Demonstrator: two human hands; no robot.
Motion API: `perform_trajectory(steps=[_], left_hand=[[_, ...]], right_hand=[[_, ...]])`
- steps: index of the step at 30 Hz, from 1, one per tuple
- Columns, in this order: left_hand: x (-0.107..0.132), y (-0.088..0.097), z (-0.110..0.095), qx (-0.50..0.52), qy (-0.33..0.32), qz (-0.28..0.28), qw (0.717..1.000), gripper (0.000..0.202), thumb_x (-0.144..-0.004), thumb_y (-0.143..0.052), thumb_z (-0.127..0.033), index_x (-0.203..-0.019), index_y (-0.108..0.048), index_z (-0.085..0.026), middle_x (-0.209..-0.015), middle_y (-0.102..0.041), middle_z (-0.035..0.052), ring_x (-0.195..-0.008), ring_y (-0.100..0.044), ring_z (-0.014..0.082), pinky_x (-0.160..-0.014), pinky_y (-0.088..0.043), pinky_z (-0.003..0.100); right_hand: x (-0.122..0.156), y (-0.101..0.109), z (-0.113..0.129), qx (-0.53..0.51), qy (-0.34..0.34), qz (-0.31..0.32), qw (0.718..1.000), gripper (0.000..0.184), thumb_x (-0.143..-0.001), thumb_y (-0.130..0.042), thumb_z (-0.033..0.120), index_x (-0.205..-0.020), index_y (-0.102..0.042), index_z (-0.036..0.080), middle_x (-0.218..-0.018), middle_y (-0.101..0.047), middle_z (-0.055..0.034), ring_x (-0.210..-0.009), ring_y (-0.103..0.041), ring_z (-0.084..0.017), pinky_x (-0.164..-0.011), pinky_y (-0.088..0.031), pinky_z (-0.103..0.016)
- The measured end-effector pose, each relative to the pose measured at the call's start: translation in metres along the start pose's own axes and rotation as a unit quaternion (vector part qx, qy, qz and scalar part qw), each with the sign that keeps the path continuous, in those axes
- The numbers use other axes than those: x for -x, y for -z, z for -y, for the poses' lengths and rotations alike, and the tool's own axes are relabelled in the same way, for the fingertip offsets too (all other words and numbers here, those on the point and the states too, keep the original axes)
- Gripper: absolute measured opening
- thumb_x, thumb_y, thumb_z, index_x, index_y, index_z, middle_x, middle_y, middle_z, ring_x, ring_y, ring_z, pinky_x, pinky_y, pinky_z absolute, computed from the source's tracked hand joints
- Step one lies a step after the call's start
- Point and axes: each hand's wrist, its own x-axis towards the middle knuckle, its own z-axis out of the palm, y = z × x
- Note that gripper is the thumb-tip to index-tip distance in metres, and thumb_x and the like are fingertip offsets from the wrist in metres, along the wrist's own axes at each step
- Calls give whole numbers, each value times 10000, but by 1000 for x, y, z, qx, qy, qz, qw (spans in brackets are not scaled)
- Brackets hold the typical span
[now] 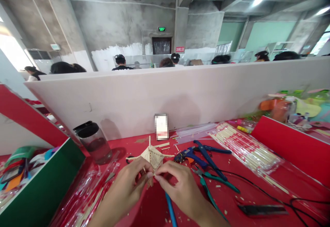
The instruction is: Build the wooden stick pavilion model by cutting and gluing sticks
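Both of my hands meet at the near side of a small pointed structure (pixel 152 155) built from pale wooden sticks, over the red table. Thumb and fingers of my left hand (pixel 136 177) pinch at its near lower part. From the other side my right hand (pixel 177 182) pinches the same spot, its fingertips almost touching the left ones. Which piece lies between the fingertips is hard to make out. Thin sticks jut from the structure's top and sides. A blue rod (pixel 170 208) lies below my right hand.
To the right lie a blue glue gun (pixel 192 155), blue-handled pliers (pixel 210 155), green-handled cutters (pixel 206 182), a black-handled tool (pixel 263 209) and bagged sticks (pixel 247 148). A dark-lidded bottle (pixel 94 143) stands left. A white partition (pixel 134 100) runs behind; people sit beyond it.
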Motion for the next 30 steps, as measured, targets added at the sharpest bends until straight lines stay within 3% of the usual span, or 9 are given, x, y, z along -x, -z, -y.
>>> perform_trajectory(steps=[18,24,30], left_hand=[[-3,-3,0,2,21,-14,1000,232,-1019,-497,-327,-851,-623,-228,-783,-673,17,-715,-601,202,-676,-424,277],[-2,3,16,-11,86,-40,995,153,-970,-535,-351,-873,-571,-237,-793,-692,16,-716,-638,218,-661,-421,285],[-2,-1,21,27,140,-27,989,198,-888,-620,-406,-794,-584,-236,-698,-691,4,-652,-636,215,-617,-429,269]], right_hand=[[-2,-6,6,10,-43,-18,999,133,-854,-693,116,-767,-711,215,-751,-735,14,-701,-684,-152,-663,-473,-225],[2,-13,-5,30,-62,0,998,163,-826,-667,80,-730,-677,212,-719,-700,24,-669,-647,-142,-633,-439,-220],[5,-18,-12,22,-71,9,997,158,-835,-656,83,-747,-681,211,-734,-705,21,-680,-650,-146,-640,-445,-222]])
